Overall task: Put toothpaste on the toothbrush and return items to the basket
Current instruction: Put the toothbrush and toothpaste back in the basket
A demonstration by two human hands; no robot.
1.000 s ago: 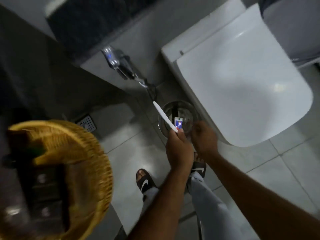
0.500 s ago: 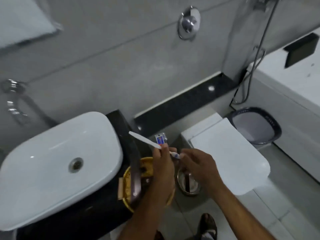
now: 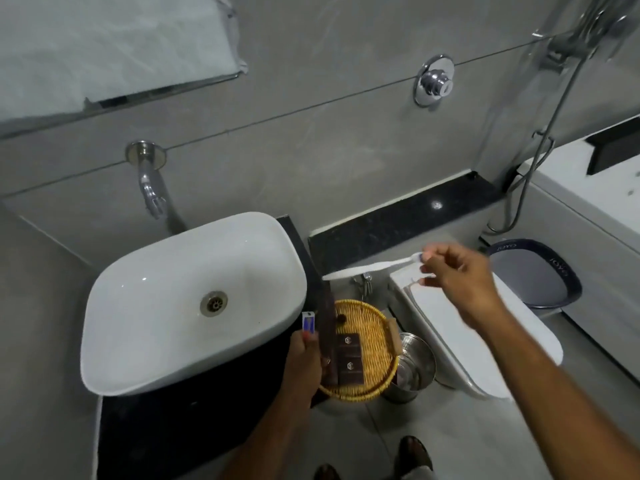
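Toothbrush (image 3: 372, 267) lies level in the air above the toilet (image 3: 450, 327), pinched at one end by the raised right hand (image 3: 460, 278). Left hand (image 3: 304, 355), low by the basket (image 3: 374, 344), grips the toothpaste (image 3: 308, 322) upright beside the sink (image 3: 173, 299).

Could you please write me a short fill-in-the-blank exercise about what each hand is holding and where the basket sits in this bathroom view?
1. The right hand holds a white ____ by one end.
2. The left hand holds a small toothpaste tube at the edge of the white ____.
3. The woven basket holds dark flat ____.
4. Right of the basket stands a shiny metal ____.

Missing words: toothbrush; sink; packets; bin.
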